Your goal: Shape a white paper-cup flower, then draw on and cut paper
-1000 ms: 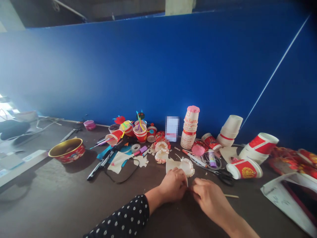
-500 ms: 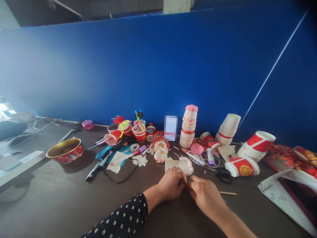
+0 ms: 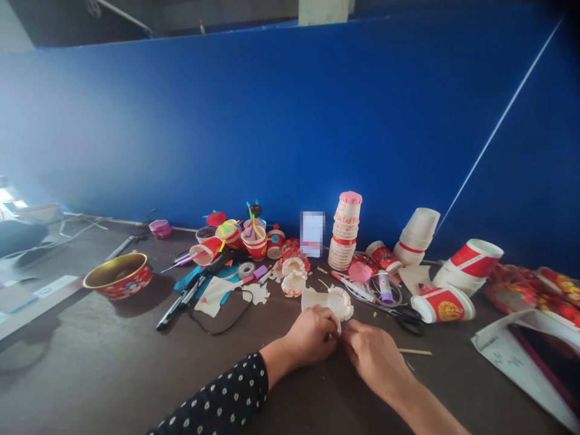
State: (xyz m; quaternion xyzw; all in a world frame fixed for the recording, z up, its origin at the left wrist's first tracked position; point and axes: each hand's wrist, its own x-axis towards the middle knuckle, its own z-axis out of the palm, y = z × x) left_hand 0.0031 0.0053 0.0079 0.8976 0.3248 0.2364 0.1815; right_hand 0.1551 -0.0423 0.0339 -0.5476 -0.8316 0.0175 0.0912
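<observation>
A cream paper cup cut open (image 3: 316,296), with a frilled, curled rim, lies in front of me at the middle of the table. My left hand (image 3: 312,333) has its fingers curled over the near side of this cup and grips it. Close against its fingertips, my right hand (image 3: 374,357) is closed in a pinch at the cup's near edge. What the right fingertips hold is hidden from view. A thin wooden stick (image 3: 414,352) pokes out beside the right hand. Just beyond the cup are pale scalloped paper pieces (image 3: 293,281).
Black scissors (image 3: 410,320), a glue stick (image 3: 385,287) and red-and-white paper cups (image 3: 444,305) lie to the right. A tall cup stack (image 3: 343,241) stands behind. Pens (image 3: 179,305) and a gold-lined bowl (image 3: 118,278) are left. A phone (image 3: 550,356) lies far right.
Both hands stay almost in place at the cut cup, with only slight finger movement. Nothing else has visibly moved.
</observation>
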